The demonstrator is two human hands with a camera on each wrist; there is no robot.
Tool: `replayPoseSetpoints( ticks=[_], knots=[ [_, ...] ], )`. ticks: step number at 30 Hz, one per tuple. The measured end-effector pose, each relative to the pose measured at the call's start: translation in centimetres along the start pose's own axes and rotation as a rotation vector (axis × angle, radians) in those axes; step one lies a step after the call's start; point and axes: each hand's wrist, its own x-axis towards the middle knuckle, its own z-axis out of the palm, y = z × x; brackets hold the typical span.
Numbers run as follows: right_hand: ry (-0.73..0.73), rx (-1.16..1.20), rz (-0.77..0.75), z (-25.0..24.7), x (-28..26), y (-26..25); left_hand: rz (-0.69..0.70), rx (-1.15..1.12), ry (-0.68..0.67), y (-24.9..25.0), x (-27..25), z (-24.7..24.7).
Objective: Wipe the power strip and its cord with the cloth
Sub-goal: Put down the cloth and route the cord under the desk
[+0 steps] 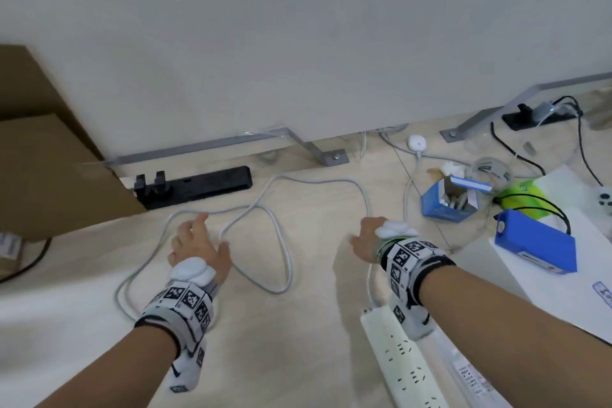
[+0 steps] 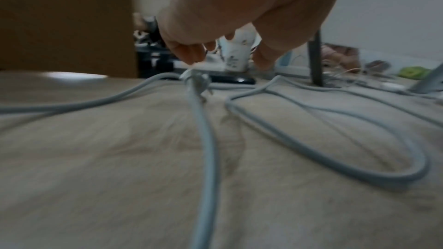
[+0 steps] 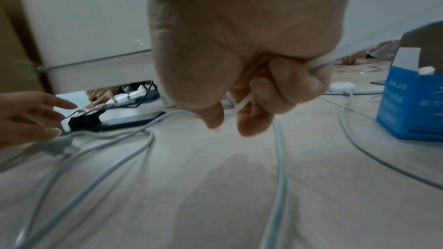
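Printing on the open blue cardboard box (image 1: 449, 200) is too blurred to read. The long white plastic power strip (image 1: 400, 361) lies on the pale wood-grain bench (image 1: 314, 325) under the right forearm, its grey cord (image 1: 281, 242) looping leftward. The head view hides the right hand (image 1: 367, 237) grip — its wrist view shows fingers curled round the cord (image 3: 279, 158); the left hand (image 1: 195, 242) hovers, fingers loosely spread, holding nothing.
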Motion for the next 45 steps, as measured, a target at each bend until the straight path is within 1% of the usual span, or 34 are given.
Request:
replayPoseSetpoints(
  ticks=[2,4,7,9,11,12,14,16,19,21,24,26,29,31,34,38,39,40,42,43,44,45],
  knots=[
    [0.025,-0.019,0.031,-1.7,1.3,-1.1,0.108,-0.017,-0.051,1.9,0.6,0.5],
    [0.011,-0.016,0.038,-2.4,2.6,-1.6,0.143,-0.056,-0.095,3.8,1.3,1.0],
    [0.029,0.097,-0.016,-1.7,4.6,-1.8,0.095,-0.055,-0.161,5.6,3.1,1.4],
    [0.001,0.121,-0.032,-2.0,5.8,-2.3,0.032,-0.010,-0.235,6.3,4.7,1.5],
    [-0.009,0.171,-0.050,-2.3,7.1,-2.7,0.012,0.021,-0.296,6.8,6.3,2.0],
    [0.013,0.216,-0.076,-2.2,7.9,-2.8,0.019,0.029,-0.317,7.2,7.2,2.3],
    [0.105,0.329,-0.104,-1.7,9.4,-2.9,0.062,0.038,-0.339,8.1,8.6,3.0],
    [0.168,0.409,-0.068,-1.7,10.6,-3.0,0.097,0.043,-0.345,9.2,9.8,3.8],
    [0.178,0.457,-0.008,-1.7,12.1,-2.9,0.069,0.014,-0.355,10.5,11.2,5.0],
    [0.182,0.539,0.011,-1.6,12.9,-2.8,0.064,0.019,-0.335,11.3,12.1,5.6],
    [0.246,0.658,0.019,-1.3,14.2,-2.1,0.144,-0.007,-0.320,13.0,12.6,6.4],
    [0.270,0.674,0.077,-1.4,14.8,-1.5,0.207,-0.095,-0.301,14.1,12.1,6.8],
    [0.312,0.718,0.160,-1.9,15.2,-1.2,0.260,-0.217,-0.269,15.2,11.6,7.6],
    [0.331,0.710,0.132,-2.5,15.8,-1.2,0.285,-0.270,-0.248,15.9,12.0,8.0],
    [0.358,0.717,0.056,-3.8,16.5,-1.6,0.258,-0.397,-0.217,16.8,12.4,8.3],
    [0.410,0.765,0.000,-5.3,17.4,-3.4,0.244,-0.524,-0.190,17.4,11.8,8.7],
    [0.410,0.761,-0.011,-5.7,17.6,-4.0,0.221,-0.575,-0.171,17.7,11.7,8.8],
    [0.407,0.740,-0.022,-6.1,18.1,-4.6,0.154,-0.643,-0.165,18.0,11.9,8.9],
    [0.368,0.653,-0.032,-6.9,18.8,-5.5,-0.009,-0.745,-0.195,18.5,12.6,9.1],
    [0.337,0.616,-0.034,-7.3,19.1,-5.7,-0.055,-0.743,-0.219,18.6,13.2,9.3],
    [0.298,0.603,-0.035,-7.7,19.4,-5.9,-0.062,-0.720,-0.235,18.7,13.7,9.4],
    [0.256,0.615,-0.042,-7.9,19.6,-5.9,-0.031,-0.667,-0.240,18.9,14.1,9.4]
  ],
)
